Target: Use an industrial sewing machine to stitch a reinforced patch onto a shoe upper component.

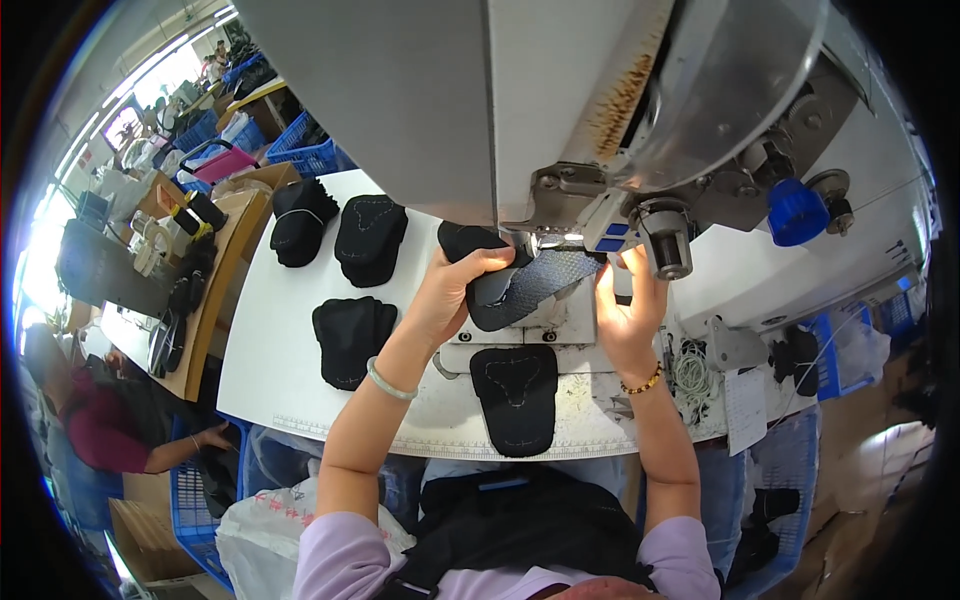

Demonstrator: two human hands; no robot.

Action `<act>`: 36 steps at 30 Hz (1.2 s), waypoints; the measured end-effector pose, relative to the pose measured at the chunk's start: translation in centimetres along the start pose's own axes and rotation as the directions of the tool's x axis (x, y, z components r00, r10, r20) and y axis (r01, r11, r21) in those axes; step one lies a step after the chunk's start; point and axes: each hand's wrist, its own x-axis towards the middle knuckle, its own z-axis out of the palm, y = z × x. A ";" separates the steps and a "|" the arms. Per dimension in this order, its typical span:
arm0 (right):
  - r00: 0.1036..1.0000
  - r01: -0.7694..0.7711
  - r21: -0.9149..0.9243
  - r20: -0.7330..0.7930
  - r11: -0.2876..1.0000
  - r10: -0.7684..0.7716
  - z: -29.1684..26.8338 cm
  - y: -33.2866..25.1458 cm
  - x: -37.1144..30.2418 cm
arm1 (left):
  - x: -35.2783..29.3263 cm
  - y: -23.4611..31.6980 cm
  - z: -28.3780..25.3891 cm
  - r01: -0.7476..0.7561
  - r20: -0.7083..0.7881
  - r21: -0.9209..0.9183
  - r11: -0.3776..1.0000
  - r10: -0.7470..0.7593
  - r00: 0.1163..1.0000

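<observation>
A black and dark-grey fabric piece (pixel 548 284) with a textured face lies under the needle area of a sewing machine (pixel 425 90). My left hand (pixel 445 292) grips its left part, thumb on top and fingers beneath. At the piece's right end, my right hand (pixel 632 312) is closed on the edge, close beside the machine's metal parts; its fingertips are partly hidden. Just in front of the machine bed rests a stack of black padded pieces (pixel 514 400) with light stitched outlines.
Three more black stacks sit on the white table at left: a tied stack (pixel 302 225), an outlined stack (pixel 371 240) and a nearer stack (pixel 354 342). White cord (pixel 692 368) lies coiled at right. Blue baskets (pixel 785 500) flank my lap. Another person (pixel 110 415) works at far left.
</observation>
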 end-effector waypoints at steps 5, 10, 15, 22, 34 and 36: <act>0.999 -0.040 0.147 -0.026 0.988 0.044 -0.4 -0.6 -0.3 | -0.6 -0.5 0.7 -0.031 -0.004 -0.038 0.999 0.031 1.000; 1.000 0.022 0.272 0.013 0.962 -0.026 -0.3 -1.5 0.4 | -1.7 -0.9 3.2 -0.241 -0.018 0.020 0.970 0.241 0.970; 0.988 -0.154 0.392 0.088 0.907 0.130 -0.3 -2.4 0.6 | -2.4 -3.0 4.7 -0.415 -0.163 0.105 0.904 0.428 0.889; 0.882 -0.454 0.514 0.374 0.728 0.285 -1.1 -3.4 -0.1 | -2.8 -3.7 5.9 -0.485 -0.297 0.087 0.870 0.488 0.821; 0.553 -0.830 0.536 0.758 0.152 0.347 -2.0 -5.6 0.8 | -4.6 -0.4 -0.7 -0.527 0.682 0.715 -0.459 0.624 0.382; 0.531 -0.843 0.523 0.770 0.126 0.354 -2.1 -5.6 0.8 | -3.9 -0.7 0.0 -0.577 0.701 0.686 -0.442 0.613 0.364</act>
